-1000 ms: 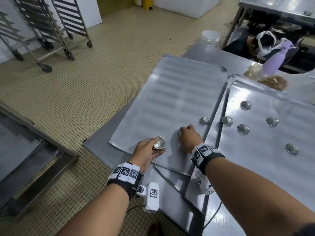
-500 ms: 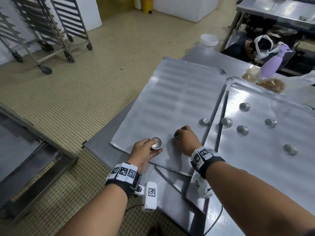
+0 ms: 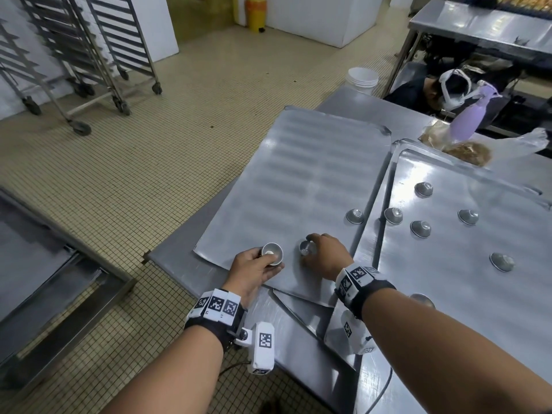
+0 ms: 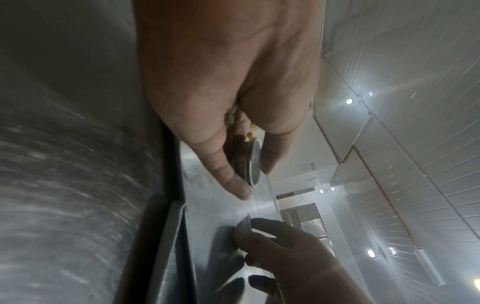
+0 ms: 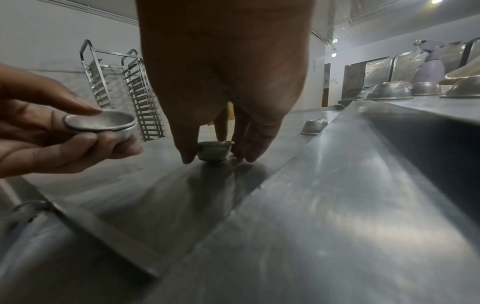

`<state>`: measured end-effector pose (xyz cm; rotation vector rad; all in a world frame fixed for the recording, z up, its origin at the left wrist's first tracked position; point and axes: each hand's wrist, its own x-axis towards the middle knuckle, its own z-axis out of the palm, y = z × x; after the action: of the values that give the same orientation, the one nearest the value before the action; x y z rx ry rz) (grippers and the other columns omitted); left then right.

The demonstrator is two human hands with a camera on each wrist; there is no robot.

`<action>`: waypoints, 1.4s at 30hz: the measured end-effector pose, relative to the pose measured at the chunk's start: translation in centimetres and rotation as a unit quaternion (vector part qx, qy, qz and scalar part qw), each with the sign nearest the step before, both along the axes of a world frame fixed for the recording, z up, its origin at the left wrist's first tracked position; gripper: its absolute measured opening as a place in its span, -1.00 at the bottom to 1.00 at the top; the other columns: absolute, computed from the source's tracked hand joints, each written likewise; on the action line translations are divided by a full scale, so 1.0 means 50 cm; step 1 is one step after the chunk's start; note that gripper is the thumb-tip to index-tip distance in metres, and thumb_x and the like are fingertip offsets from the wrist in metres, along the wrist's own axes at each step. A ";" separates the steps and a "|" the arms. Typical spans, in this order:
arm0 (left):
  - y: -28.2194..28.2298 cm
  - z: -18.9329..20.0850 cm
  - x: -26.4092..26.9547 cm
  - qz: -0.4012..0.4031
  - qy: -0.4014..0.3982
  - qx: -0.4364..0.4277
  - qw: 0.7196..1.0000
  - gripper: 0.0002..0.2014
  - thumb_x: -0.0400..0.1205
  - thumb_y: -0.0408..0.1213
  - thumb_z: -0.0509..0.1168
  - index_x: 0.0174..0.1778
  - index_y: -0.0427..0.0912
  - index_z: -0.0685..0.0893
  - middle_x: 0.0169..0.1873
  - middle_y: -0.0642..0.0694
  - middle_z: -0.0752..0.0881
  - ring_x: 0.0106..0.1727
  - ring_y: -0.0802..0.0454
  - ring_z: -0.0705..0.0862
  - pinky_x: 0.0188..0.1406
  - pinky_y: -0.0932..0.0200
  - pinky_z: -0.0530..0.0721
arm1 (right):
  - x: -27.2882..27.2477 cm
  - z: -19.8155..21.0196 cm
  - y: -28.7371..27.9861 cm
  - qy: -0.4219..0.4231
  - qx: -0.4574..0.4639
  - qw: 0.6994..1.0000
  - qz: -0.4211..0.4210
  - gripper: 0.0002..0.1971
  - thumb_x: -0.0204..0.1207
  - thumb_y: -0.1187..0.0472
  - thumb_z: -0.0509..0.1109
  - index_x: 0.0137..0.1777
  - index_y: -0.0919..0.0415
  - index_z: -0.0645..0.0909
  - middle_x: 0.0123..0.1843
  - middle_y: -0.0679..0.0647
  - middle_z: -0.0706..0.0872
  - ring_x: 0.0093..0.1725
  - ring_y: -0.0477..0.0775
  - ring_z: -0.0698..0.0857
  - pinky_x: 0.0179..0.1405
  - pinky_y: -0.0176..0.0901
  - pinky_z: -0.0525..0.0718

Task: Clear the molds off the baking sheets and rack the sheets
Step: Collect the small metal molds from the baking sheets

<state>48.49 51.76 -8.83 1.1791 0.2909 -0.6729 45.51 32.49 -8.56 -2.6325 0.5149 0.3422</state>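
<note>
1. The right hand [image 5: 223, 86] has thumb and fingers curled down around a mold [image 5: 214, 150] that sits rim-up on the left sheet [image 3: 298, 180], near its front edge; the fingertips [image 5: 187, 157] touch or nearly touch the sheet on both sides of the cup.
2. The left hand [image 3: 254, 268] pinches a small stack [image 5: 103, 123] of nested molds, rim-up, just beside the right hand and slightly above the sheet.
3. To do this step well, I judge: pinch the mold by its rim, lift it straight, and drop it squarely into the stack so it nests without jamming. Keep the stack level and close.
4. One more mold [image 3: 355, 216] lies upside down at the left sheet's right edge, farther from both hands.
5. The right sheet [image 3: 448, 294] overlaps that edge and carries several upturned molds, well apart from each other.
6. Both sheets lie on the worktop [image 3: 185, 255]; wheeled racks [image 3: 89, 49] stand across the floor, well away.
7. My judgement: the task is early, with no sheet ready to rack.
</note>
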 end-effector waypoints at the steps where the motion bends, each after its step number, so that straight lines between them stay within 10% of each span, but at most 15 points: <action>1: 0.002 0.000 -0.001 -0.001 -0.001 0.002 1.000 -0.91 0.62 -0.58 0.39 0.02 -0.46 0.73 -0.03 -0.34 0.73 -0.05 -0.21 0.81 0.00 0.12 0.84 | -0.003 0.000 0.002 0.001 0.000 1.000 0.000 -0.50 0.58 0.03 0.35 0.50 0.13 0.51 0.36 0.19 0.61 0.37 0.24 0.59 0.30 -0.08 0.51; 19: -0.062 0.113 -0.033 -0.026 -0.090 -0.069 0.993 -0.82 0.73 -0.49 0.24 0.06 -0.42 0.75 -0.08 -0.35 0.79 -0.08 -0.09 0.81 -0.01 0.07 0.78 | -0.056 0.115 0.054 -0.234 0.125 0.964 0.021 -0.43 0.38 -0.10 0.56 0.40 -0.09 0.56 0.12 -0.10 0.82 -0.01 0.00 0.76 0.06 -0.02 0.70; 25: -0.132 0.176 -0.047 -0.084 -0.128 -0.073 0.986 -0.82 0.71 -0.54 0.23 0.03 -0.42 0.76 -0.16 -0.31 0.82 -0.13 -0.14 0.83 -0.15 0.16 0.80 | -0.107 0.167 -0.012 -0.269 0.134 0.954 -0.014 -0.32 0.37 -0.11 0.60 0.50 -0.06 0.52 0.25 -0.11 0.77 0.20 -0.07 0.71 0.22 -0.12 0.65; 36: -0.385 0.256 -0.172 -0.158 -0.136 -0.074 0.975 -0.85 0.70 -0.57 0.23 -0.09 -0.49 0.71 -0.14 -0.40 0.79 -0.05 -0.29 0.82 -0.07 0.12 0.84 | -0.338 0.208 -0.285 -0.348 0.147 0.907 -0.188 -0.64 0.52 0.22 0.39 0.33 0.05 0.67 0.21 -0.09 0.76 0.07 -0.10 0.72 0.16 -0.12 0.69; 42: -0.527 0.234 -0.291 -0.172 -0.101 -0.039 0.979 -0.88 0.68 -0.56 0.27 0.04 -0.53 0.68 0.07 -0.54 0.74 0.00 -0.30 0.83 -0.04 0.09 0.84 | -0.480 0.157 -0.524 -0.213 0.037 0.932 -0.292 -0.72 0.57 0.05 0.33 0.20 0.07 0.72 0.19 0.04 0.79 0.16 0.14 0.73 0.15 -0.07 0.62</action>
<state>33.94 25.44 2.85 1.2239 -0.1146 -0.8484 21.53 6.31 -0.70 -2.2405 1.0546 -0.3793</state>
